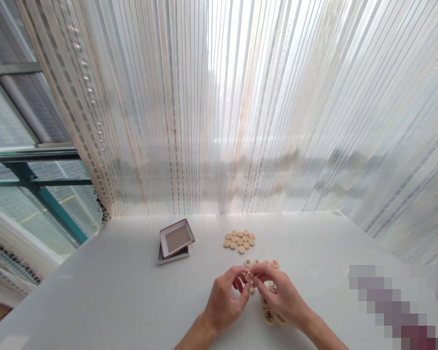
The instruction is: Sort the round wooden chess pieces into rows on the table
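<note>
Both of my hands meet over a white table (113, 291). My left hand (224, 301) and my right hand (282, 294) pinch one round wooden game piece (248, 276) between their fingertips. Its face carries a red character. Under and around my hands lie several similar pieces (269, 316) with red or black characters facing up. Farther back, a tight cluster of blank-side-up pieces (240, 240) rests on the table.
A small open box (175, 238) sits tilted on its lid left of the clusters. Striped sheer curtains (241, 107) hang behind the table. A window with a green frame (32, 180) is at the left. A blurred patch covers the lower right corner.
</note>
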`<state>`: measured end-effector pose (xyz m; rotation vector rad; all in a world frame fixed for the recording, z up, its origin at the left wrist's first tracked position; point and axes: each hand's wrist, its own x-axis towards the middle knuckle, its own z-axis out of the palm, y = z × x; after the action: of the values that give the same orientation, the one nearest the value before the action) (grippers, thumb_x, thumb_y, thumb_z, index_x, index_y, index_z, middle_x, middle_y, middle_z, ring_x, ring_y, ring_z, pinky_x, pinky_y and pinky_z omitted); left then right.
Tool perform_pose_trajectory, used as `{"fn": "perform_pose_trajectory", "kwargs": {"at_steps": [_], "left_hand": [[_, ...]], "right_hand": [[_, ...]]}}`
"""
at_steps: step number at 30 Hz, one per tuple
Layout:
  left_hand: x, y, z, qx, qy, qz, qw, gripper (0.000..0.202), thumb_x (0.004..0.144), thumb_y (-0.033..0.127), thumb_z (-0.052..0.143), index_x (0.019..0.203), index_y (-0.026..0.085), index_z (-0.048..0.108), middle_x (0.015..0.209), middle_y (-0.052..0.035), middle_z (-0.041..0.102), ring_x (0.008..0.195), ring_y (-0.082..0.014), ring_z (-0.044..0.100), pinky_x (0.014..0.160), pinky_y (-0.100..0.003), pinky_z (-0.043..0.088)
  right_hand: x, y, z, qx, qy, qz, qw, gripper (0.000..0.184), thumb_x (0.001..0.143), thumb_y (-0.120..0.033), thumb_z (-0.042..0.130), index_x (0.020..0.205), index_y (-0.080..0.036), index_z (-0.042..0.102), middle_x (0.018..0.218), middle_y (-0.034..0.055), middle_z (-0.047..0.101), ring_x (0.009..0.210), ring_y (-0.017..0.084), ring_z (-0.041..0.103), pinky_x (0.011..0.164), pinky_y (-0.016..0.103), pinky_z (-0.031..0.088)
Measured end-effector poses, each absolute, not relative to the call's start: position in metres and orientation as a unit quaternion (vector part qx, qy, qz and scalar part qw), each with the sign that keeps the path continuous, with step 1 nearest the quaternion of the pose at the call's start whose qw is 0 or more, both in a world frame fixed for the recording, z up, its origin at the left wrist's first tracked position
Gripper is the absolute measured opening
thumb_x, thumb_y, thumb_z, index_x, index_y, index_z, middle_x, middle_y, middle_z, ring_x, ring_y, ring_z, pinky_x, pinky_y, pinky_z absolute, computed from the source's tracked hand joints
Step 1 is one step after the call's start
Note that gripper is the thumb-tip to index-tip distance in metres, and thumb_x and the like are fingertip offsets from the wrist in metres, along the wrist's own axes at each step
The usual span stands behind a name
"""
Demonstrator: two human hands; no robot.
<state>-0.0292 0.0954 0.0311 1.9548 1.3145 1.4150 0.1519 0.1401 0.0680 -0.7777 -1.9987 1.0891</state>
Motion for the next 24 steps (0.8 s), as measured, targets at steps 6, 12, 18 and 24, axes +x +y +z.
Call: {"fn": "perform_pose_trajectory", "kwargs": {"at_steps": [6,12,18,24], "left_hand": [[-0.029,0.0969,0.0286,0.698,0.475,0.499,0.194,0.026,0.088,0.016,0.063,0.113,0.024,0.059,0.083,0.0014,0.071,0.066,-0.012,0.066,0.068,-0.024,0.057],[-0.028,0.0954,0.0256,0.712,0.468,0.492,0.18,0.027,0.086,0.014,0.062,0.111,0.025,0.059,0.083,0.0024,0.07,0.065,-0.0116,0.065,0.068,-0.024,0.055],[-0.0276,0.0954,0.0266,0.723,0.464,0.483,0.169,0.025,0.088,0.014,0.061,0.11,0.024,0.059,0.084,0.0019,0.071,0.064,-0.0114,0.064,0.068,-0.024,0.055],[-0.0276,0.0958,0.0278,0.715,0.469,0.489,0.174,0.024,0.088,0.017,0.062,0.111,0.024,0.06,0.083,0.0013,0.071,0.063,-0.0115,0.065,0.067,-0.023,0.055]], "right_hand": [[0.1523,0.1378,0.0704,-0.299,-0.77,0.433,0.36,0.014,0.097,-0.032,0.056,0.102,-0.022,0.065,0.092,0.0039,0.073,0.083,0.019,0.071,0.079,0.03,0.057],[0.1509,0.1396,0.0649,-0.306,-0.763,0.443,0.358,0.013,0.095,-0.033,0.06,0.101,-0.022,0.065,0.089,0.003,0.074,0.082,0.018,0.071,0.078,0.029,0.057],[0.1505,0.1408,0.0632,-0.307,-0.76,0.447,0.358,0.016,0.097,-0.037,0.059,0.097,-0.022,0.065,0.086,0.0028,0.074,0.081,0.019,0.072,0.078,0.03,0.056],[0.151,0.1402,0.0636,-0.294,-0.765,0.445,0.36,0.016,0.1,-0.035,0.053,0.1,-0.023,0.063,0.087,0.003,0.073,0.082,0.019,0.071,0.079,0.031,0.056]]}}
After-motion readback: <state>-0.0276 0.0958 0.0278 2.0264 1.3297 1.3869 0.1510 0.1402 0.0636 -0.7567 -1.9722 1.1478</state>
